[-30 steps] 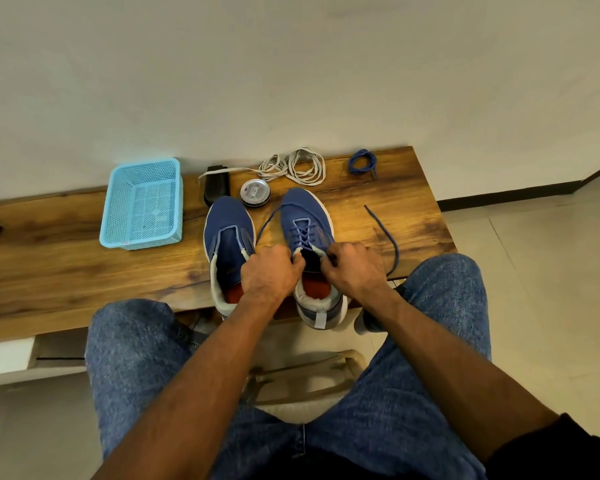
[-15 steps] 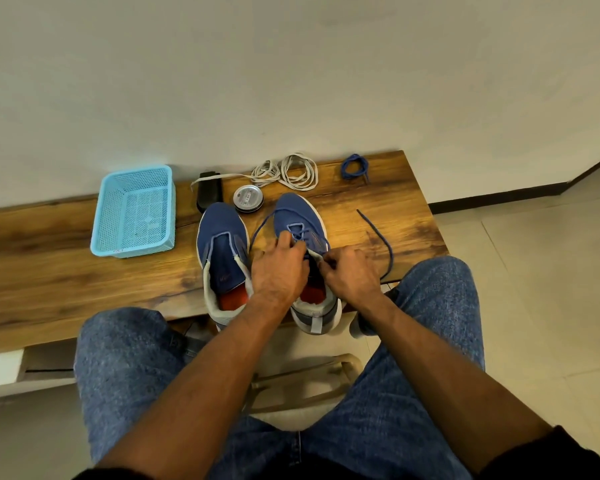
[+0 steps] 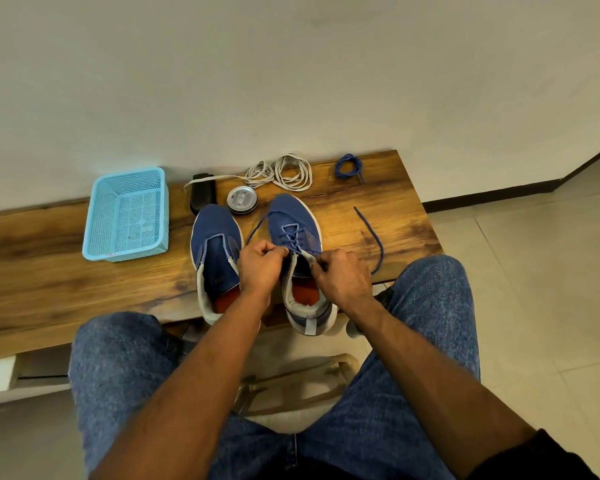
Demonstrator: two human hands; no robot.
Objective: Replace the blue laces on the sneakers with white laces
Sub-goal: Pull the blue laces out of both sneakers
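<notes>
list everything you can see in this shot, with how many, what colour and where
sneakers: 2, blue, side by side at the bench's near edge; the left one has no lace
blue lace: 1, partly threaded in the right sneaker, loose ends trailing over the bench on both sides
removed blue lace: 1, bundled, back right of the bench
white laces: loose coiled pile, count unclear, at the back by the wall
round tin: 1, silver lid, behind the sneakers
black object: 1, left of the tin
basket: 1, light blue, left on the bench
bench: 1, brown wood, against the wall
left hand: pinches the lace at the right sneaker
right hand: pinches the lace at its other side
</notes>
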